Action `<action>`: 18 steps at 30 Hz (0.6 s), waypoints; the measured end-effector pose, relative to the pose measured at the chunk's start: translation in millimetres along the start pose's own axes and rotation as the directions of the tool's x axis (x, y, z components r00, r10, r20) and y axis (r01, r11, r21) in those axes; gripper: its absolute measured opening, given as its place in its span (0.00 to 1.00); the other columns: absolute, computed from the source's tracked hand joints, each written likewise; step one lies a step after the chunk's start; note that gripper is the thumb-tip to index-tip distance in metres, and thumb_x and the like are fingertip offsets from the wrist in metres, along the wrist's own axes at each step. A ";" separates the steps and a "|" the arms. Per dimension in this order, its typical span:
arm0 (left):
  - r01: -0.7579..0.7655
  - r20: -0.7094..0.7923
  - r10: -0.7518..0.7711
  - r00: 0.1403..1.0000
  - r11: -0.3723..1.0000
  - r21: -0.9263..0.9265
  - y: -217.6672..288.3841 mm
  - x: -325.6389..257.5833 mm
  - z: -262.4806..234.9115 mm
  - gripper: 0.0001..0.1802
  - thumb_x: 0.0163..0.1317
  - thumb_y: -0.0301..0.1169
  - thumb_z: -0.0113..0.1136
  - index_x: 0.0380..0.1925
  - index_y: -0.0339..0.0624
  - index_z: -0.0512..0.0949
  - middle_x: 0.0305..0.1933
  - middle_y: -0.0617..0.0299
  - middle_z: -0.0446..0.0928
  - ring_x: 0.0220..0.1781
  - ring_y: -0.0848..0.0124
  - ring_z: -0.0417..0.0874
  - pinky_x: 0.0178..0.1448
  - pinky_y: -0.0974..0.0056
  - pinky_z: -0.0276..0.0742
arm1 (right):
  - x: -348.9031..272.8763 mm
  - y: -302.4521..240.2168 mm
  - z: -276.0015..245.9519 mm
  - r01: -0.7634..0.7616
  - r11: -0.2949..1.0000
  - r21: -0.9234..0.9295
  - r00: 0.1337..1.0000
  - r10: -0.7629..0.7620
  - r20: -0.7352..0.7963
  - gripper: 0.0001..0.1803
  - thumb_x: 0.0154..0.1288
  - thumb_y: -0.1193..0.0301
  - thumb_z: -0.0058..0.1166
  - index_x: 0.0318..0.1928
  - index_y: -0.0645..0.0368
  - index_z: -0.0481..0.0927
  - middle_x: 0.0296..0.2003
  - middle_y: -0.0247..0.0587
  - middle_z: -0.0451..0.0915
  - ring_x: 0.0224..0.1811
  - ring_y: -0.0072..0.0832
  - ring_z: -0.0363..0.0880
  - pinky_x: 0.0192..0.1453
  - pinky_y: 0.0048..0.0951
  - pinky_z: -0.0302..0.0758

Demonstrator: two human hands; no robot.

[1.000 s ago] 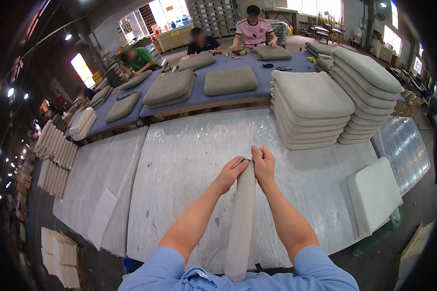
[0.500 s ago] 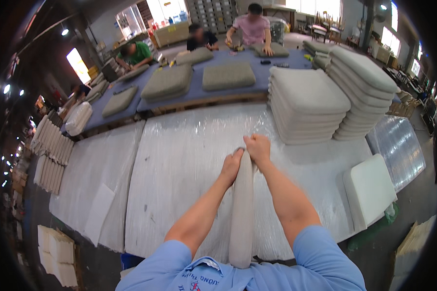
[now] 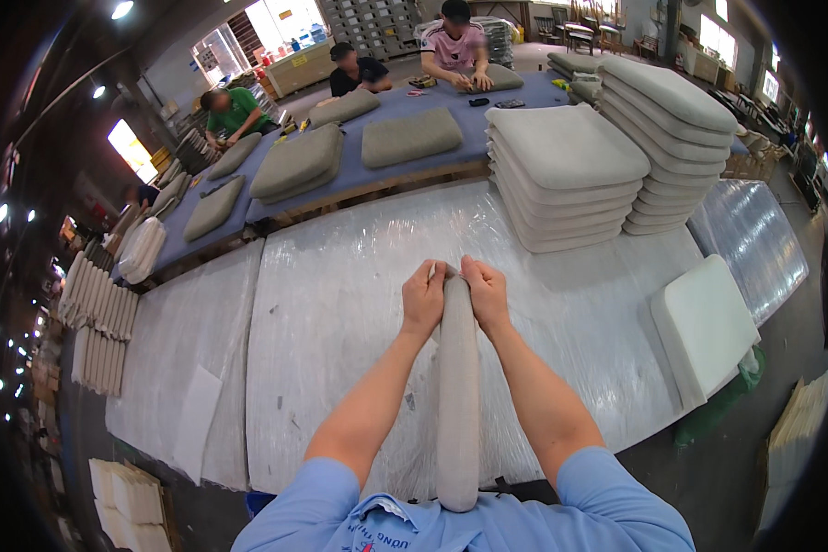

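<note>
In the head view, both bare hands meet at the far end of a long, narrow beige fabric cushion standing on its edge (image 3: pixel 457 396), which runs from the person's chest straight out over the table covered with clear plastic sheet (image 3: pixel 340 313). The left hand (image 3: pixel 424 299) is on the left side of the cushion's far end and the right hand (image 3: pixel 486 294) is on its right side; the fingers of both are curled closed around the fabric, so each hand grips that end, with the thumbs near the top edge. The near end of the cushion is close to the light blue shirt (image 3: pixel 488 515) at the lower edge of the picture. To the right, well apart from the hands, two tall stacks of grey flat cushions (image 3: pixel 570 175) stand on the same table, and a white foam block (image 3: pixel 704 327) lies near the table's right corner. Behind it is a long blue work table (image 3: pixel 432 170) with several grey-green cushions (image 3: pixel 409 136) lying flat on it. At its far side three other people sit or lean over it: one in a green shirt (image 3: pixel 233 109), one in a dark shirt (image 3: pixel 359 69) and one in a pink shirt (image 3: pixel 455 46). At the left, white foam pieces (image 3: pixel 97 294) stand in rows.
</note>
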State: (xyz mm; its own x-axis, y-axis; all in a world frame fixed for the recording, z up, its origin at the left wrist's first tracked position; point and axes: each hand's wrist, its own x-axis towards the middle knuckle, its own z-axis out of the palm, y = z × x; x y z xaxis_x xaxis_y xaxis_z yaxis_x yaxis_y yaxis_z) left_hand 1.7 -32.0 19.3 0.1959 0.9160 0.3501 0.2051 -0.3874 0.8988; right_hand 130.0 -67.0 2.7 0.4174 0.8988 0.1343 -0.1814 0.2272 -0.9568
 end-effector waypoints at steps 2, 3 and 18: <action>0.012 0.040 -0.014 0.999 0.999 0.044 -13.2 13.8 -4.6 0.20 0.81 0.43 0.55 0.37 0.38 0.82 0.29 0.53 0.82 0.32 0.62 0.80 0.42 0.57 0.77 | -2.9 2.3 9.5 -0.017 1.000 -0.016 1.000 0.017 -0.025 0.23 0.78 0.62 0.58 0.25 0.61 0.79 0.21 0.22 0.70 0.27 0.14 0.65 0.31 0.27 0.64; 0.022 0.070 -0.026 0.997 0.998 0.064 -16.8 19.4 -3.9 0.21 0.80 0.44 0.55 0.36 0.37 0.82 0.26 0.53 0.80 0.30 0.63 0.78 0.39 0.57 0.75 | -5.8 3.3 9.8 -0.030 0.999 -0.025 0.999 0.029 -0.034 0.23 0.78 0.62 0.57 0.24 0.62 0.78 0.21 0.22 0.69 0.27 0.14 0.64 0.31 0.27 0.64; 0.264 -0.095 -0.259 0.961 0.963 0.047 -148.0 -87.5 -48.6 0.26 0.82 0.45 0.46 0.64 0.37 0.78 0.66 0.48 0.81 0.70 0.55 0.79 0.75 0.56 0.69 | -115.7 -65.5 -27.0 0.184 0.783 -0.594 0.981 -0.113 0.156 0.50 0.67 0.60 0.66 0.81 0.62 0.54 0.72 0.60 0.67 0.73 0.49 0.70 0.79 0.47 0.64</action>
State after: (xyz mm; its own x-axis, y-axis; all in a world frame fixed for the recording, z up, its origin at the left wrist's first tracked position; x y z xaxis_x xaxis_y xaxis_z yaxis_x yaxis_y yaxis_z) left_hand -92.5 -49.8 -131.5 0.0443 0.9907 0.1288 0.2944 -0.1362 0.9459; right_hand 117.6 -196.0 42.9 0.2908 0.9150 0.2798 0.4635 0.1212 -0.8778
